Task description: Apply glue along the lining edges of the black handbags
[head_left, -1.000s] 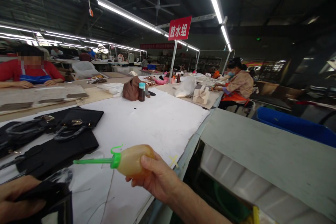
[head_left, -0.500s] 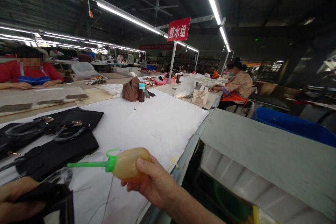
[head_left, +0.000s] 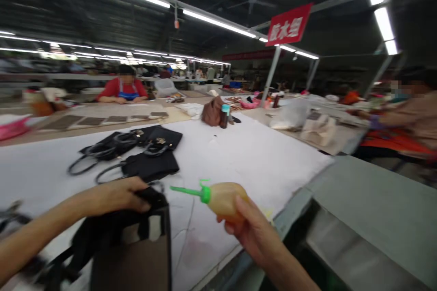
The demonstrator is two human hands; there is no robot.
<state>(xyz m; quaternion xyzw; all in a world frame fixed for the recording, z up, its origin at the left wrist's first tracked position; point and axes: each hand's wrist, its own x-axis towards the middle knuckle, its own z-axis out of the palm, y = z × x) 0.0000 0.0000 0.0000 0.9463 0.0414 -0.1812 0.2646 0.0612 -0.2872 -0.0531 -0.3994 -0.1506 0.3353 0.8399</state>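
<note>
My right hand [head_left: 251, 232] is wrapped round a squeeze bottle [head_left: 223, 200] of amber liquid, lying nearly sideways. Its thin green nozzle [head_left: 186, 190] points left, and a small green cap hangs beside it. My left hand [head_left: 119, 195] grips the upper edge of a black handbag [head_left: 133, 245], whose brown and pale inner side faces me. The nozzle tip is a short way right of the bag and does not touch it. Beyond the left hand, several black bags [head_left: 150, 163] with looped handles lie on the white table cover [head_left: 246, 154].
A dark bottle with a blue cap [head_left: 224, 118] stands by a brown bundle [head_left: 210, 111]. Brown panels [head_left: 116, 119] lie across the table. One person in red [head_left: 112, 88] sits at the far side, another [head_left: 409, 113] at the right. A grey-green board [head_left: 372, 204] adjoins the right table edge.
The view has swung left, so the table contents appear shifted right. The left hand and the black bag have come further into view. The bottle stays in the right hand.
</note>
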